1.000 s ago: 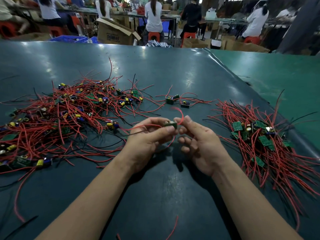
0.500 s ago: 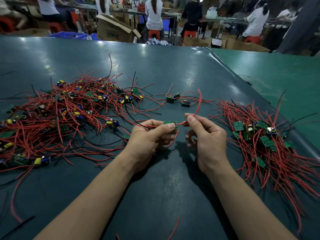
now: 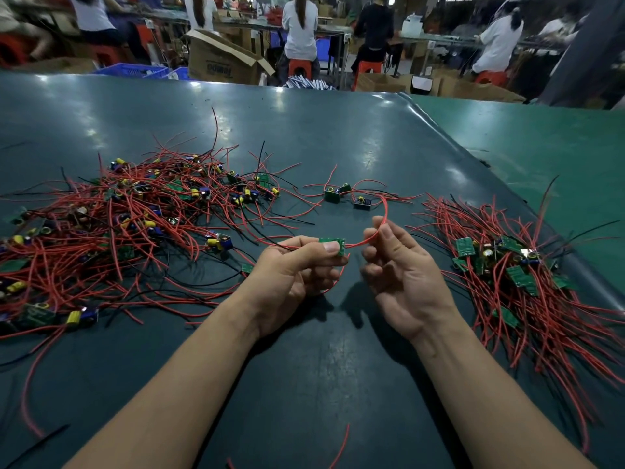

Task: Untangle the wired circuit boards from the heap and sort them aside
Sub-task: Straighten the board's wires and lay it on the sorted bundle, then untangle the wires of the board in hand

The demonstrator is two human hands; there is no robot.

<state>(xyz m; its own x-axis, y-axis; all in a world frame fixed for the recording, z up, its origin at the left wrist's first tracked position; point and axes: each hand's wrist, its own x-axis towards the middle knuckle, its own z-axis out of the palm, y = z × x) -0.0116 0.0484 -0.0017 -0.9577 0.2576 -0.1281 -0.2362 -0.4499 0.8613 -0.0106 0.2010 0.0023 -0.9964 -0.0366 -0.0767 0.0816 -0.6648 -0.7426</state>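
A small green circuit board [image 3: 333, 245] sits pinched between the thumb and curled fingers of your left hand [image 3: 294, 269], held above the dark table mat [image 3: 304, 367] at the middle of the frame. One red wire [image 3: 380, 214] arcs out of the board's right edge and up to your right hand [image 3: 402, 275], where the thumb and forefinger pinch it near the top of its curve; the other fingers of that hand curl loosely toward the palm. A second red lead loops below your left hand and rests against the mat.

To your left sprawls the tangled heap [image 3: 118, 231] of red and black wires, studded with boards carrying yellow and blue components, spreading from the mat's left edge almost to your left knuckles. To your right lies the sorted pile [image 3: 517, 275], its green boards clustered together and its red leads fanned toward the near right corner. Between the two, just beyond your hands, three stray boards [image 3: 345, 196] lie close together with their wires spread flat. A single loose red wire end [image 3: 341, 445] lies on the mat between your forearms.

Behind the mat's far edge stands an open cardboard box [image 3: 223, 60] beside blue crates [image 3: 135, 71]. Further back, seated workers [image 3: 299, 28] on red stools [image 3: 299, 67] face away at long benches; the details on those benches are too blurred to tell.
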